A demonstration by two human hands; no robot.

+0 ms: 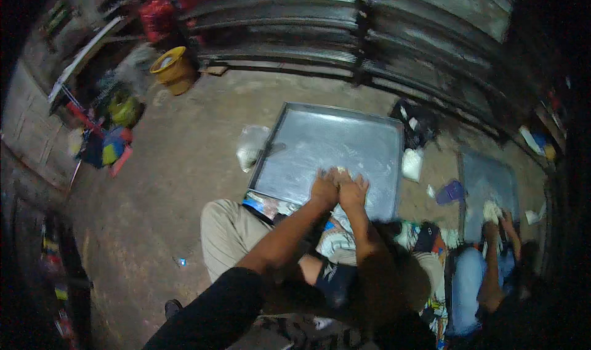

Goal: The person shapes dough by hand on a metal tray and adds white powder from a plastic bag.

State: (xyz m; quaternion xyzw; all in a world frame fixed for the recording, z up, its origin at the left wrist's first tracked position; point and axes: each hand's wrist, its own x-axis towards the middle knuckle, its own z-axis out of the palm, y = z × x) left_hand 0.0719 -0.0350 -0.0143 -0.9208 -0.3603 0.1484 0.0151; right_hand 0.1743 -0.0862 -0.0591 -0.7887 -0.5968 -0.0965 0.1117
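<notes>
A small pale lump of dough (340,170) lies on a large metal tray (283,128) with whitish smears on its bottom. My left hand (324,188) has its fingers bent over the dough from the left. My right hand (353,191) presses on it from the right, fingers curled and slightly apart. Both forearms reach in from the lower edge, and my hands partly hide the lump. Printed cloth (335,239) shows below the tray's near side.
A clear bag of white stuff (249,156) sits left of the tray. Right are a white packet (411,165), black bag (415,125), purple item (448,193) and a co-worker's hands (500,224) with dough on another tray (477,171). A yellow bucket (172,73) stands near metal racks (277,30).
</notes>
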